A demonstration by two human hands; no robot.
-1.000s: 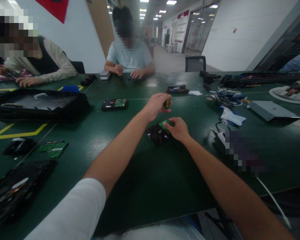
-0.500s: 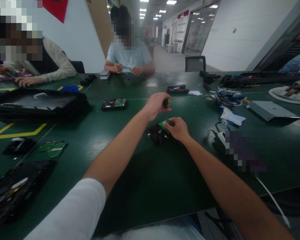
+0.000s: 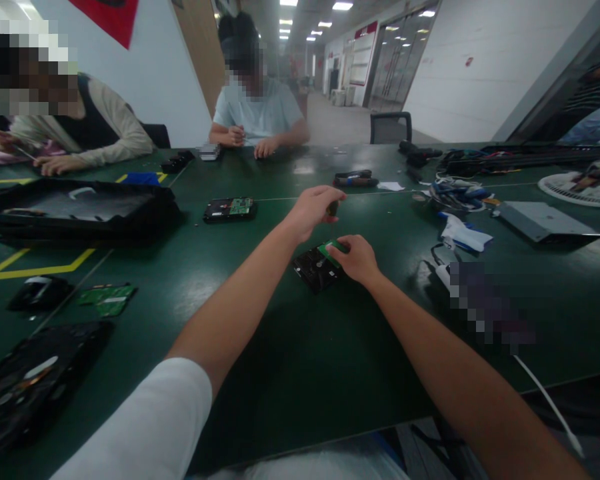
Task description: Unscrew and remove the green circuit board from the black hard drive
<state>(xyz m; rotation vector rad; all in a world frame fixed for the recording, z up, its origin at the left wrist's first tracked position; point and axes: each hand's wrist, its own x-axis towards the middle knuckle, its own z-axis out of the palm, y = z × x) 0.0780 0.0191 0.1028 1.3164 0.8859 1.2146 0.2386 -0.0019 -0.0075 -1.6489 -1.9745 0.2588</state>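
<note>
A black hard drive with a green circuit board at its far end lies on the dark green table in front of me. My right hand is closed on the drive's far right corner, thumb pressing on the board. Above that end, my left hand wraps its fingers round the short, dark handle of a screwdriver. The tool points down at the board; its thin shaft hardly shows, and I cannot tell whether the tip touches.
Another hard drive lies further off. On the left are black trays, a loose circuit board and a large black casing. To the right lie a cable bundle, a metal box and a blurred-out device. Two people sit across.
The fingers of my left hand have turned and curled further round the screwdriver handle. My right hand and the hard drive stay put. The person opposite has lowered a hand to the table.
</note>
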